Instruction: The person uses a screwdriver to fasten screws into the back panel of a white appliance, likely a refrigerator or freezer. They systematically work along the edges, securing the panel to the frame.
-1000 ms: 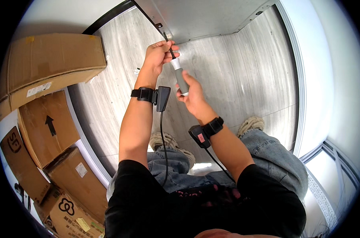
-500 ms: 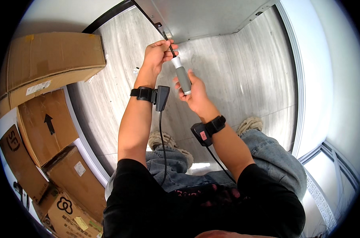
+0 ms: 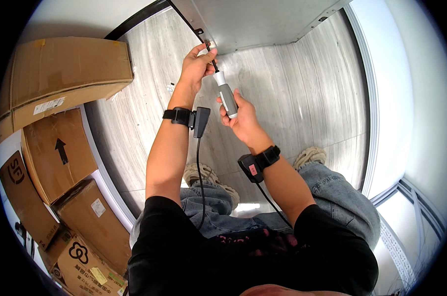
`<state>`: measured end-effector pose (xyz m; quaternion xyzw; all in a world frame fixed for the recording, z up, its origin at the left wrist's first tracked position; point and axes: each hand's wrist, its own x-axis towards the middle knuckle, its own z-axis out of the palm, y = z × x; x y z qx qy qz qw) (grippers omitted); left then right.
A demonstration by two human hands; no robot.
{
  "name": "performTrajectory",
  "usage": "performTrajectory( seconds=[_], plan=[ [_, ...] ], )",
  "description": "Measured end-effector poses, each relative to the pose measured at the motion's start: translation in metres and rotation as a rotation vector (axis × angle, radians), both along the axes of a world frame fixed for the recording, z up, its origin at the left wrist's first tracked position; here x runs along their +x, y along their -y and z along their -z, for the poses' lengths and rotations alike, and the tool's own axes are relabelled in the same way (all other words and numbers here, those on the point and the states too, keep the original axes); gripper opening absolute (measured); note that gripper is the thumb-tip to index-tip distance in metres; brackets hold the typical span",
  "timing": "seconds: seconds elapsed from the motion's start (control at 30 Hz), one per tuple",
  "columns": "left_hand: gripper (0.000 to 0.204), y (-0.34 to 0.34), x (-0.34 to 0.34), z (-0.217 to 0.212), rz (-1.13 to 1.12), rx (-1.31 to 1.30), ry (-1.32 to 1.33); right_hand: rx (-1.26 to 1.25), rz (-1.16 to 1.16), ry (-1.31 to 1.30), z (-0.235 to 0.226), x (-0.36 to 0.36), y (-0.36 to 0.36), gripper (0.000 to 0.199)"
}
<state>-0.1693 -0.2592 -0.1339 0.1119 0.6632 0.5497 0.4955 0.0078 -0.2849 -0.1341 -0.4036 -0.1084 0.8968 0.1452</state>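
Head view, looking down past the person's chest to the floor.

Item 1: right hand [image 3: 240,118]. Fingers wrapped around the grey and white handle of a screwdriver [image 3: 226,96]; grip closed on it. Black wrist strap with a small device and a cable on the forearm below.

Item 2: screwdriver. Held tilted, handle low toward the person, dark shaft running up and to the left. Tip lies at the lower edge of the metal panel [image 3: 263,22], at a small bracket [image 3: 199,31] or just below it; exact contact cannot be told.

Item 3: left hand [image 3: 196,66]. Raised at the panel edge, fingers pinched narrow around the upper shaft of the screwdriver near its tip. Black wrist strap with a hanging black unit and cable.

Item 4: metal panel. Grey, flat, set across the top of the view, with a dark rail [image 3: 184,17] along its left edge.

Item 5: floor [image 3: 302,98]. Pale wood-grain boards; the person's light shoes [image 3: 309,157] and blue jeans [image 3: 341,197] over it.

Item 6: cardboard boxes [image 3: 60,74]. Several, brown, stacked and leaning along the left side, well apart from both hands; one bears a black arrow mark.

Item 7: white window frame [image 3: 411,197], right side.
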Motion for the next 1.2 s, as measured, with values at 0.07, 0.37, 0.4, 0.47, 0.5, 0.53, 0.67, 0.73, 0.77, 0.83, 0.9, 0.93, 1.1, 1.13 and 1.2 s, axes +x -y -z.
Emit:
performTrajectory(
  seconds=[0.07, 0.37, 0.4, 0.47, 0.5, 0.53, 0.67, 0.73, 0.77, 0.83, 0.9, 0.93, 1.1, 1.13, 1.2],
  plan=[
    [0.040, -0.001, 0.002, -0.001, -0.006, -0.008, -0.003, -0.026, 0.001, -0.031, 0.000, 0.002, 0.000, 0.048],
    [0.032, 0.024, -0.004, 0.015, -0.025, 0.060, 0.092, 0.089, -0.105, 0.006, 0.008, 0.003, 0.004, 0.043],
    [0.032, 0.027, -0.002, 0.017, -0.031, 0.028, 0.055, 0.163, -0.124, 0.055, 0.009, 0.004, 0.004, 0.039],
    [0.028, 0.038, -0.005, 0.021, -0.068, 0.004, 0.063, 0.314, -0.160, 0.129, 0.010, 0.001, 0.005, 0.033],
    [0.026, 0.046, -0.007, 0.021, -0.101, -0.008, 0.092, 0.328, -0.207, 0.130, 0.010, -0.001, 0.005, 0.031],
    [0.024, 0.053, -0.010, 0.022, -0.128, -0.011, 0.133, 0.351, -0.248, 0.144, 0.010, 0.000, 0.003, 0.029],
    [0.022, 0.107, -0.043, 0.037, -0.249, -0.053, 0.040, 0.464, -0.432, 0.244, 0.023, -0.016, 0.015, 0.028],
    [0.015, 0.146, -0.065, 0.051, -0.384, -0.089, -0.029, 0.475, -0.495, 0.211, 0.034, -0.025, 0.024, 0.027],
    [0.014, 0.164, -0.075, 0.059, -0.450, -0.127, -0.078, 0.481, -0.525, 0.198, 0.039, -0.030, 0.028, 0.027],
    [0.012, 0.210, -0.098, 0.083, -0.561, -0.265, -0.248, 0.500, -0.607, 0.219, 0.045, -0.043, 0.043, 0.026],
    [0.013, 0.254, -0.117, 0.107, -0.641, -0.457, -0.389, 0.510, -0.676, 0.236, 0.047, -0.058, 0.061, 0.025],
    [0.017, 0.274, -0.123, 0.121, -0.673, -0.508, -0.391, 0.514, -0.700, 0.247, 0.045, -0.068, 0.072, 0.024],
    [0.028, 0.311, -0.139, 0.160, -0.739, -0.691, -0.436, 0.535, -0.754, 0.250, 0.042, -0.097, 0.105, 0.019],
    [0.029, 0.307, -0.138, 0.161, -0.716, -0.750, -0.498, 0.542, -0.768, 0.281, 0.045, -0.098, 0.107, 0.019],
    [0.031, 0.285, -0.135, 0.146, -0.656, -0.854, -0.630, 0.569, -0.775, 0.330, 0.048, -0.098, 0.105, 0.019]
  ],
)
